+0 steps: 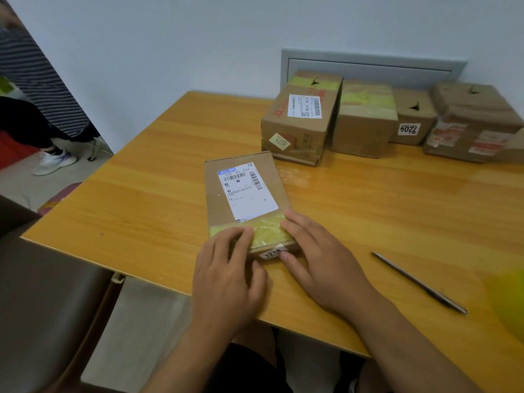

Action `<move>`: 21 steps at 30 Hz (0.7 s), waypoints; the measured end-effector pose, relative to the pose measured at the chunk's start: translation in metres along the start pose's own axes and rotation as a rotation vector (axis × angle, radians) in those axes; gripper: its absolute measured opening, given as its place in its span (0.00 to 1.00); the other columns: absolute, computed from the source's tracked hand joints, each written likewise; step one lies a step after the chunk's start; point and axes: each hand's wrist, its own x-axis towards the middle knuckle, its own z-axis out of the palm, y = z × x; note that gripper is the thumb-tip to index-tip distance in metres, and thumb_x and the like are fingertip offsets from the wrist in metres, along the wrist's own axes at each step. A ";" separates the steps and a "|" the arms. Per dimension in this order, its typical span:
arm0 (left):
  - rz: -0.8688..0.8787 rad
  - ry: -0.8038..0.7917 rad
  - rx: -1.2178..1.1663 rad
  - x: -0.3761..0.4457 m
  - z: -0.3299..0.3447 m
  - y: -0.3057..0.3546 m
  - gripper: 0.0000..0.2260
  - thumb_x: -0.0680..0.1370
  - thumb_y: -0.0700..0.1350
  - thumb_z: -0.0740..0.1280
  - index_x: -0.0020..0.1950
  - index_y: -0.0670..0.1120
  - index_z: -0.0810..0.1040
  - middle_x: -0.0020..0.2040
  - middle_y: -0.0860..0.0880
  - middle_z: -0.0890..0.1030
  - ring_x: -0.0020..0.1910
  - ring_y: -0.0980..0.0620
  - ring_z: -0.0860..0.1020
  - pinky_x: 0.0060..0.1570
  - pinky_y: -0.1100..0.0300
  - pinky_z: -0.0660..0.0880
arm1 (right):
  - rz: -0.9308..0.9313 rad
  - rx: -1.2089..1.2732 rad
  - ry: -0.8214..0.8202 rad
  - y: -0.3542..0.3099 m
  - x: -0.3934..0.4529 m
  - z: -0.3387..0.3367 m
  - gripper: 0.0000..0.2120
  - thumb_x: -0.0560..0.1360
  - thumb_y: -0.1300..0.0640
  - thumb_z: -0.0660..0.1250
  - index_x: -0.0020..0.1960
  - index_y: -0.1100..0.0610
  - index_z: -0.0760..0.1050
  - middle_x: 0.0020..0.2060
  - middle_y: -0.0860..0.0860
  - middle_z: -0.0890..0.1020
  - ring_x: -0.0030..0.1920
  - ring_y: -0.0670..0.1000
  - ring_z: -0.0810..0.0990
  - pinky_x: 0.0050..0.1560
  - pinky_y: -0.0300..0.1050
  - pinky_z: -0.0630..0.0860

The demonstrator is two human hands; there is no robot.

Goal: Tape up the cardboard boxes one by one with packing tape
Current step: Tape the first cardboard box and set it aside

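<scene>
A flat cardboard box (243, 191) with a white shipping label lies on the wooden table (147, 199) in front of me. A strip of yellowish tape (266, 229) crosses its near end. My left hand (226, 276) presses the tape's left part with flat fingers. My right hand (320, 256) lies flat on the box's near right corner, fingers on top and thumb against the front face beside a "1218" sticker (271, 253).
Several taped cardboard boxes (365, 120) stand in a row at the table's far right by the wall. A thin metal pen-like tool (419, 282) lies to my right. A blurred yellow object (510, 302) shows at the right edge. A person (37, 89) stands at far left.
</scene>
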 end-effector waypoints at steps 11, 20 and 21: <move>0.000 -0.044 0.084 0.001 -0.001 0.002 0.23 0.73 0.50 0.62 0.66 0.45 0.78 0.59 0.44 0.76 0.58 0.44 0.72 0.57 0.52 0.67 | 0.013 0.005 -0.019 -0.003 -0.001 -0.002 0.28 0.78 0.40 0.52 0.75 0.50 0.64 0.76 0.43 0.62 0.74 0.46 0.63 0.66 0.49 0.72; -0.003 -0.079 0.105 0.001 -0.003 0.003 0.25 0.73 0.52 0.63 0.67 0.43 0.77 0.60 0.45 0.77 0.58 0.44 0.74 0.59 0.51 0.67 | 0.021 0.002 -0.038 -0.005 0.000 -0.004 0.29 0.77 0.38 0.51 0.75 0.49 0.63 0.76 0.42 0.61 0.74 0.44 0.62 0.67 0.48 0.72; 0.003 -0.074 0.105 0.001 -0.003 0.003 0.25 0.73 0.52 0.63 0.66 0.42 0.78 0.59 0.45 0.78 0.59 0.44 0.75 0.60 0.51 0.67 | 0.022 0.002 -0.041 -0.005 0.000 -0.005 0.30 0.77 0.38 0.50 0.75 0.49 0.63 0.76 0.42 0.61 0.74 0.44 0.62 0.67 0.47 0.71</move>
